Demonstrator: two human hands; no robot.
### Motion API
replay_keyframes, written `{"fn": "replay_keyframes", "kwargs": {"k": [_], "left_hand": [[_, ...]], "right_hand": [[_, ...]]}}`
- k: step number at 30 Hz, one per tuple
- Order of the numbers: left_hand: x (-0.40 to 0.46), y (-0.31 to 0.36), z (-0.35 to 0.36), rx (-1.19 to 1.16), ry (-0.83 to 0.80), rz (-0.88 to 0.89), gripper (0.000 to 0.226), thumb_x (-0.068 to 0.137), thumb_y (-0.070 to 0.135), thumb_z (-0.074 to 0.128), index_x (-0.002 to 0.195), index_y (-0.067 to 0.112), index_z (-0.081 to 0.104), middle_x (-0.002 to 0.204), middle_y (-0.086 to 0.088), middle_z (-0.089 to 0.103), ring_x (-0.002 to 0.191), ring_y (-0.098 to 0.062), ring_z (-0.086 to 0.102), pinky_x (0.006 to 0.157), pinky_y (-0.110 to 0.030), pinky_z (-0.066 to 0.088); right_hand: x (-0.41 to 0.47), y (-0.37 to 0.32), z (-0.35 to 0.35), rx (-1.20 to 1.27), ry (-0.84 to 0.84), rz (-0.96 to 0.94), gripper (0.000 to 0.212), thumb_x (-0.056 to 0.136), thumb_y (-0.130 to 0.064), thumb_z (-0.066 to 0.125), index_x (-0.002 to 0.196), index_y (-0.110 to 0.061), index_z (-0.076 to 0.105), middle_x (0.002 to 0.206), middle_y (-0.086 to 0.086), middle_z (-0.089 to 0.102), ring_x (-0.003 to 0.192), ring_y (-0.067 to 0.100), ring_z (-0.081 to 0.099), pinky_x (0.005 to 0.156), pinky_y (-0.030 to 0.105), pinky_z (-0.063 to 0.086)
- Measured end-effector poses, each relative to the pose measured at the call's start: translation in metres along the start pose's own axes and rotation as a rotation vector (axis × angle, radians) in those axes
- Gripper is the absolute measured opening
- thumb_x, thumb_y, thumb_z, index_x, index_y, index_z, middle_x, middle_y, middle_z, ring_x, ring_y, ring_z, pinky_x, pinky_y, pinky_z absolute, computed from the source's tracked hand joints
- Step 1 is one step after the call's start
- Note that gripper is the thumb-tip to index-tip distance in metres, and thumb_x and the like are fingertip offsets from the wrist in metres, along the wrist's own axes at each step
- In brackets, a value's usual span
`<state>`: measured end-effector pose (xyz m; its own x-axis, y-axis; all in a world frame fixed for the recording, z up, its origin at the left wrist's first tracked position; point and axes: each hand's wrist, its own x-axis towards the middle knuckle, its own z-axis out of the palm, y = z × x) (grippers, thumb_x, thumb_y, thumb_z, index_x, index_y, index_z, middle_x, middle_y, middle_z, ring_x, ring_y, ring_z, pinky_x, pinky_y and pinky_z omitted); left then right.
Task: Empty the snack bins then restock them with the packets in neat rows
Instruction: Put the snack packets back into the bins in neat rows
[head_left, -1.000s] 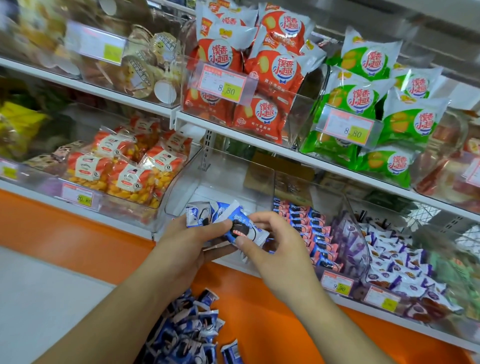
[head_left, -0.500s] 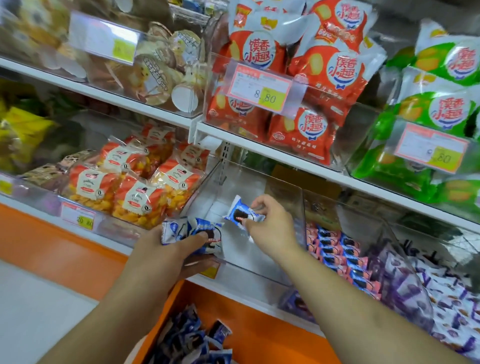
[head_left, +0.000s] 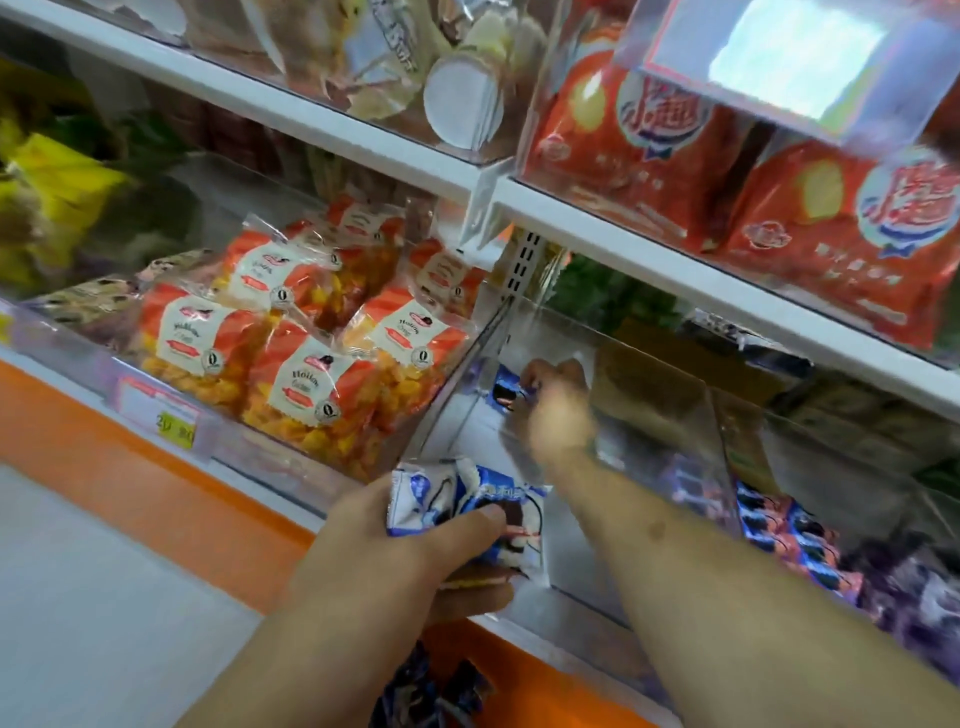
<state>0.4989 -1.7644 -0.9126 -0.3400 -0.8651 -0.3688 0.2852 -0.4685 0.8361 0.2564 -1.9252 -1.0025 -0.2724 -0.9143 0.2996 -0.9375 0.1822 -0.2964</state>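
**Packet at the back of the clear bin**

Right hand (head_left: 553, 410) reaches deep into the clear bin (head_left: 571, 545), fingers pinching one blue packet (head_left: 503, 387) near its back wall; motion blur hides the finer grip. Left hand (head_left: 400, 551) grips a bunch of blue packets (head_left: 467, 506) at the bin's front edge, thumb pressed over them. More packets (head_left: 431, 691) lie below.

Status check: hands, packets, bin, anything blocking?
Right hand pinching one packet deep in clear bin. Left hand gripping spare packets at bin front. Nothing blocking.
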Motion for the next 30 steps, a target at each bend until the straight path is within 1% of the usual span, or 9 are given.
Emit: {"fn": "replay_keyframes", "kwargs": {"k": [3, 6, 11, 13, 16, 18, 22, 27, 30], "left_hand": [[0.001, -0.003, 0.001, -0.012, -0.008, 0.005, 0.017, 0.081, 0.003, 0.080, 0.096, 0.009, 0.075, 0.087, -0.017, 0.079, 0.078, -0.039, 0.077, 0.068, -0.047, 0.066], [-0.001, -0.005, 0.000, -0.019, -0.011, 0.017, 0.018, 0.083, 0.003, 0.079, 0.098, 0.012, 0.074, 0.088, -0.016, 0.079, 0.080, -0.039, 0.078, 0.071, -0.048, 0.066], [-0.004, -0.005, -0.003, -0.048, -0.016, 0.039, 0.021, 0.087, 0.007, 0.077, 0.108, 0.011, 0.072, 0.094, -0.016, 0.079, 0.084, -0.038, 0.078, 0.074, -0.046, 0.066], [-0.006, -0.005, -0.002, -0.052, -0.025, 0.043, 0.022, 0.089, 0.008, 0.076, 0.110, 0.010, 0.072, 0.095, -0.015, 0.080, 0.086, -0.038, 0.078, 0.076, -0.046, 0.066], [-0.011, -0.005, 0.000, -0.042, -0.032, 0.056, 0.021, 0.091, 0.010, 0.075, 0.112, 0.011, 0.071, 0.097, -0.013, 0.080, 0.088, -0.037, 0.078, 0.079, -0.046, 0.065], [-0.015, -0.003, 0.001, -0.041, -0.029, 0.066, 0.021, 0.092, 0.009, 0.074, 0.113, 0.012, 0.071, 0.097, -0.012, 0.080, 0.089, -0.036, 0.078, 0.079, -0.046, 0.065], [-0.020, 0.000, 0.007, -0.032, -0.025, 0.076, 0.021, 0.092, 0.010, 0.075, 0.113, 0.012, 0.072, 0.096, -0.011, 0.080, 0.088, -0.035, 0.078, 0.084, -0.048, 0.064], [-0.019, -0.002, 0.011, -0.002, 0.008, 0.073, 0.024, 0.091, 0.016, 0.078, 0.114, 0.013, 0.072, 0.095, -0.010, 0.080, 0.090, -0.030, 0.079, 0.083, -0.042, 0.064], [-0.013, -0.005, 0.008, -0.003, 0.090, 0.070, 0.024, 0.091, 0.015, 0.078, 0.114, 0.015, 0.070, 0.097, -0.014, 0.079, 0.089, -0.026, 0.079, 0.080, -0.042, 0.065]], "right_hand": [[-0.003, -0.002, -0.001, -0.062, 0.052, 0.011, 0.019, 0.093, -0.015, 0.066, 0.109, -0.024, 0.068, 0.117, 0.008, 0.046, 0.091, 0.028, 0.057, 0.067, 0.031, 0.046], [-0.005, -0.003, -0.005, -0.051, 0.040, 0.032, 0.019, 0.096, -0.018, 0.065, 0.113, -0.027, 0.068, 0.112, 0.006, 0.051, 0.091, 0.029, 0.060, 0.073, 0.035, 0.056], [-0.014, -0.007, -0.023, 0.019, -0.067, 0.081, 0.041, 0.091, -0.015, 0.066, 0.130, -0.028, 0.067, 0.121, 0.009, 0.055, 0.094, 0.031, 0.065, 0.084, 0.036, 0.060], [-0.026, -0.014, -0.041, 0.150, -0.094, 0.118, 0.046, 0.088, -0.009, 0.060, 0.130, -0.028, 0.066, 0.120, 0.007, 0.059, 0.097, 0.030, 0.065, 0.085, 0.038, 0.060], [-0.055, -0.036, -0.086, 0.578, -0.189, 0.203, 0.031, 0.095, -0.002, 0.056, 0.112, -0.023, 0.072, 0.107, 0.009, 0.069, 0.095, 0.030, 0.071, 0.078, 0.040, 0.058], [-0.080, -0.044, -0.124, 0.810, -0.340, 0.116, 0.028, 0.099, 0.000, 0.057, 0.109, -0.019, 0.075, 0.109, 0.014, 0.070, 0.092, 0.026, 0.073, 0.072, 0.038, 0.055], [-0.124, -0.042, -0.171, 0.827, -0.580, -0.101, 0.029, 0.094, -0.004, 0.074, 0.119, -0.019, 0.074, 0.119, 0.009, 0.069, 0.098, 0.025, 0.070, 0.079, 0.031, 0.059], [-0.135, -0.039, -0.175, 0.714, -0.455, -0.088, 0.028, 0.082, -0.004, 0.087, 0.101, -0.020, 0.074, 0.094, 0.010, 0.072, 0.071, 0.037, 0.070, 0.070, 0.040, 0.061], [-0.124, -0.030, -0.172, 0.716, -0.343, 0.007, 0.025, 0.081, 0.003, 0.086, 0.094, -0.013, 0.072, 0.088, 0.014, 0.071, 0.063, 0.031, 0.070, 0.067, 0.042, 0.061]]}}
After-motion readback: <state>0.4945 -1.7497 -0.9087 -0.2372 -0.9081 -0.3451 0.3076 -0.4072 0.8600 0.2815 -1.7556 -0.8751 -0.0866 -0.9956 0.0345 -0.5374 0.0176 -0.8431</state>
